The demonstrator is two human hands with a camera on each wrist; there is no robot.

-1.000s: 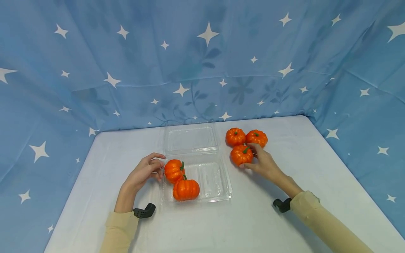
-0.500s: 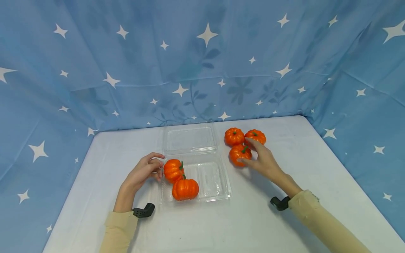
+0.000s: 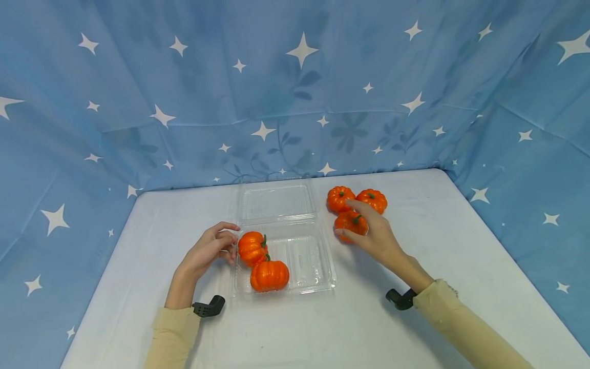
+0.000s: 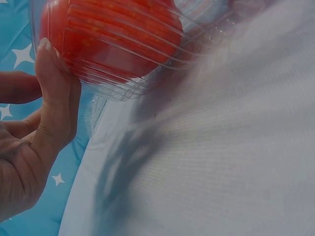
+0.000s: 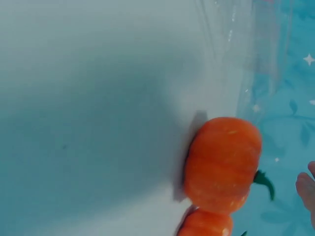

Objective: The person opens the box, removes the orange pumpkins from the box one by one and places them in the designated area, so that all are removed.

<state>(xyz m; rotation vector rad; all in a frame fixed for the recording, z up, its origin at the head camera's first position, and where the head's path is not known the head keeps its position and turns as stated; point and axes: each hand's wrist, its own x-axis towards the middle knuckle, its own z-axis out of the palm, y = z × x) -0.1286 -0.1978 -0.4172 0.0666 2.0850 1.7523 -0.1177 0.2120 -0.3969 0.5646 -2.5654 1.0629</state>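
My right hand point(image 3: 380, 238) hovers over the nearest loose pumpkin point(image 3: 350, 228), thumb and fingers spread apart and partly covering it. In the right wrist view a pumpkin point(image 5: 224, 164) stands on the table while fingertips point(image 5: 307, 189) show apart from it at the right edge. My left hand point(image 3: 209, 251) is at the left wall of the clear plastic clamshell box point(image 3: 313, 256). One fingertip point(image 4: 45, 46) touches that wall in the left wrist view. Inside the box's left half are two orange pumpkins, one behind point(image 3: 252, 249) and one in front point(image 3: 270, 277).
Two more pumpkins stand behind the nearest loose one, at left point(image 3: 340, 199) and right point(image 3: 372, 200). The box's lid point(image 3: 276, 201) lies folded back toward the far table edge. A blue star-patterned curtain point(image 3: 207, 102) surrounds the white table point(image 3: 332, 328).
My right hand has shifted left across the nearest loose pumpkin, from its right side to above it. That pumpkin stays in place among the others. My left hand has not moved.
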